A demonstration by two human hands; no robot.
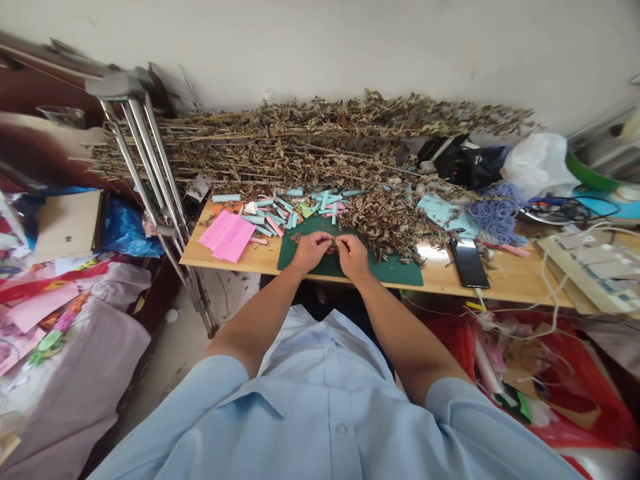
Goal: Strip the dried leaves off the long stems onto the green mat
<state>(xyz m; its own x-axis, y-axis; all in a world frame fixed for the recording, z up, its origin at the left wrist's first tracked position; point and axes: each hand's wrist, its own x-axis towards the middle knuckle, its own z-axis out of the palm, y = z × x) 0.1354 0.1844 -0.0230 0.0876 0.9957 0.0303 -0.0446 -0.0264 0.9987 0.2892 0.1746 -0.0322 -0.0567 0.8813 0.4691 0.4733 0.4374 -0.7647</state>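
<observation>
Over a green cutting mat (pixel 400 272), my left hand (pixel 313 251) and my right hand (pixel 353 256) meet with fingertips pinched together. Between them is a small brownish bit that looks like dried leaf (pixel 334 244), mostly covered by my fingers. A heap of crumbled dried leaves (pixel 385 223) lies on the mat just beyond my right hand. Left of my hands is a stack of pink paper (pixel 227 235). Behind them lie several small blue and pink paper rolls (pixel 280 215), scattered in a loose group.
Long dried plant stalks (pixel 300 143) line the wall behind the wooden table (pixel 510 283). Metal crutches (pixel 155 173) lean at the left. To the right are a phone (pixel 469 262) on a cable, purple string (pixel 497 212), a power strip (pixel 595 267) and a red bag (pixel 575 380) below.
</observation>
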